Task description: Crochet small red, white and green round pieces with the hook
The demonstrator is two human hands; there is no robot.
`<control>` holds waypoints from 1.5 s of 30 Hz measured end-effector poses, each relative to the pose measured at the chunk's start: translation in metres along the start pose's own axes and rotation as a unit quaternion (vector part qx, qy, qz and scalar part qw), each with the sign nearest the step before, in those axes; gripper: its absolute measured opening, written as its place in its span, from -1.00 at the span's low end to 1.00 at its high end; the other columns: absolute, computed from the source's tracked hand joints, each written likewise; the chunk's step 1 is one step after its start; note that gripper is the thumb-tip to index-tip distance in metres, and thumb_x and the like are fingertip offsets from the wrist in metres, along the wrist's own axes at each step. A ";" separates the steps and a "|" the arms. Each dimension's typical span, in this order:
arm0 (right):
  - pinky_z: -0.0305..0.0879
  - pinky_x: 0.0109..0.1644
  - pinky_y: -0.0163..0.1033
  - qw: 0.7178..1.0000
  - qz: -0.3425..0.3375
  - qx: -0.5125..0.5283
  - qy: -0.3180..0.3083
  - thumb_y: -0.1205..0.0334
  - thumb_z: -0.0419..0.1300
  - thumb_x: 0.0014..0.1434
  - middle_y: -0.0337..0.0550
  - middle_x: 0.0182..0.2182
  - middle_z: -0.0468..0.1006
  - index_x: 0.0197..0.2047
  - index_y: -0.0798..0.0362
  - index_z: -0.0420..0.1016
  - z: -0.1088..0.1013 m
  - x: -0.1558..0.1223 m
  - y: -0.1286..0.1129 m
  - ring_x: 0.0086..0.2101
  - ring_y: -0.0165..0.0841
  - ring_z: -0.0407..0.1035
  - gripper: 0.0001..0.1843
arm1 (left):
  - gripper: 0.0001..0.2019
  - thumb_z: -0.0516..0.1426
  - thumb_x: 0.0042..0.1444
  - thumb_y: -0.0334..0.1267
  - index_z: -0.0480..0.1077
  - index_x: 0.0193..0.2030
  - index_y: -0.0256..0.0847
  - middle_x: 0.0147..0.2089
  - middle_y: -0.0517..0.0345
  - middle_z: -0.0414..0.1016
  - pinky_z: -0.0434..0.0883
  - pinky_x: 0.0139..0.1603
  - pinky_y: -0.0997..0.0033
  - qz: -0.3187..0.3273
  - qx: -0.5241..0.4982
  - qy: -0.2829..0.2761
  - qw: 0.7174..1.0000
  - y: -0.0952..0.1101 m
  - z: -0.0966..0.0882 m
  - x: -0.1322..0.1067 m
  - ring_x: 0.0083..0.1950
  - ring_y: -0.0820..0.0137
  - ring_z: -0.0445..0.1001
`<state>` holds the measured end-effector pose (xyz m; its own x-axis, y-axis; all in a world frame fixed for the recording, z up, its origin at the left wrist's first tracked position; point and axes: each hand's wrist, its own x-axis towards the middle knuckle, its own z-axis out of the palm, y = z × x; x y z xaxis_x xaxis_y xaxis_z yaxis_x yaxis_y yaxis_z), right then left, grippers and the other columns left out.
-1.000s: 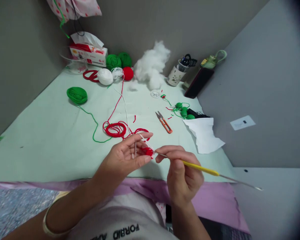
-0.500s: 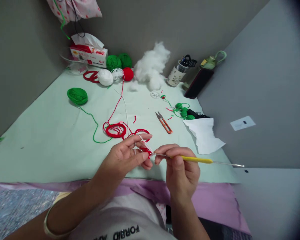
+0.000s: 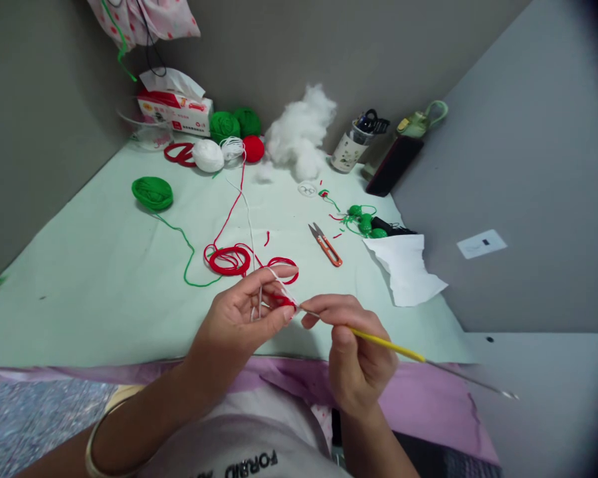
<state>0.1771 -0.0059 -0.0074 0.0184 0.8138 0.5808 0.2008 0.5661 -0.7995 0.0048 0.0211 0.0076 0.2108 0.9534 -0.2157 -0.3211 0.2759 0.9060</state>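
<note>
- Since the frame half a second ago, your yellow-handled, thin metal crochet hook [image 3: 401, 350] has tipped from near level; its free right end now hangs lower.
- Green oval yarn ball [image 3: 152, 192]: left, on the pale green table covering [image 3: 90, 292].
- Red yarn coil [image 3: 230, 272]: just beyond your left hand [image 3: 236, 315].
- Left hand: thumb and fingers pinch the small red crocheted piece [image 3: 283, 302] above the table; white yarn strand [image 3: 281, 281] crosses your forefinger.
- Orange-handled metal snips [image 3: 333, 249]: on the table, beyond your hands.
- Right hand [image 3: 361, 352]: gripping the hook, working end at the red piece; cannot tell whether inserted.
</note>
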 end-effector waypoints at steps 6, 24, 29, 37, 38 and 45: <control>0.55 -0.21 -0.04 1.000 -0.011 -0.015 -0.001 0.31 0.09 0.49 -0.11 -0.21 0.71 0.00 -0.06 0.58 0.002 -0.001 0.001 -0.20 -0.21 0.59 -0.77 | -0.62 0.41 0.13 -0.30 0.64 0.10 0.00 -0.25 0.24 0.47 0.42 -0.15 0.49 0.008 -0.006 -0.010 1.000 -0.003 0.000 0.002 -0.20 0.44 0.45; 0.67 -0.05 -0.15 0.922 -0.221 -0.319 -0.010 0.48 0.20 0.38 -0.07 -0.02 0.66 0.27 -0.05 0.53 0.010 -0.011 0.005 -0.05 -0.23 0.61 -0.54 | -0.57 0.43 0.09 -0.26 0.59 0.13 -0.05 -0.25 0.27 0.47 0.41 -0.19 0.51 -0.055 -0.100 -0.042 0.993 0.003 0.007 -0.001 -0.22 0.47 0.42; 0.67 0.01 -0.15 0.917 -0.232 -0.322 -0.037 0.48 0.22 0.37 -0.06 -0.04 0.70 0.23 0.03 0.56 0.005 -0.009 -0.001 -0.04 -0.24 0.62 -0.59 | -0.68 0.27 0.31 -0.16 0.54 0.18 -0.04 -0.16 0.24 0.45 0.38 -0.14 0.49 -0.040 -0.062 -0.048 0.996 0.005 0.003 -0.002 -0.19 0.46 0.39; 0.63 -0.02 -0.25 0.856 -0.356 -0.347 -0.138 0.51 0.17 0.37 -0.05 -0.24 0.75 -0.07 0.18 0.68 -0.004 0.020 -0.005 -0.15 -0.29 0.62 -0.76 | -0.60 0.30 0.24 -0.08 0.52 0.16 -0.16 -0.26 0.26 0.35 0.36 -0.15 0.41 0.050 0.105 -0.066 0.991 0.015 0.000 0.008 -0.24 0.40 0.36; 0.64 -0.05 -0.25 0.851 -0.367 -0.347 -0.143 0.50 0.17 0.38 -0.06 -0.25 0.75 -0.07 0.16 0.68 -0.005 0.022 -0.004 -0.17 -0.30 0.62 -0.76 | -0.63 0.29 0.25 -0.12 0.53 0.15 -0.18 -0.28 0.26 0.35 0.35 -0.18 0.41 0.058 0.125 -0.059 0.989 0.015 0.001 0.010 -0.26 0.41 0.35; 0.64 -0.02 -0.22 0.866 -0.323 -0.360 -0.123 0.53 0.20 0.34 -0.02 -0.18 0.75 -0.06 0.13 0.67 -0.008 0.020 -0.006 -0.13 -0.30 0.62 -0.76 | -0.80 0.23 0.32 -0.19 0.63 0.00 -0.15 -0.29 0.21 0.50 0.41 -0.21 0.46 0.100 0.089 -0.013 0.991 0.005 0.003 0.012 -0.26 0.42 0.43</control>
<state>0.1837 0.0057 0.0105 -0.5175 0.4108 0.7506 0.6525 0.7570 0.0355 0.0082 0.0331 0.0103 0.1846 0.9826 -0.0180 -0.1907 0.0538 0.9802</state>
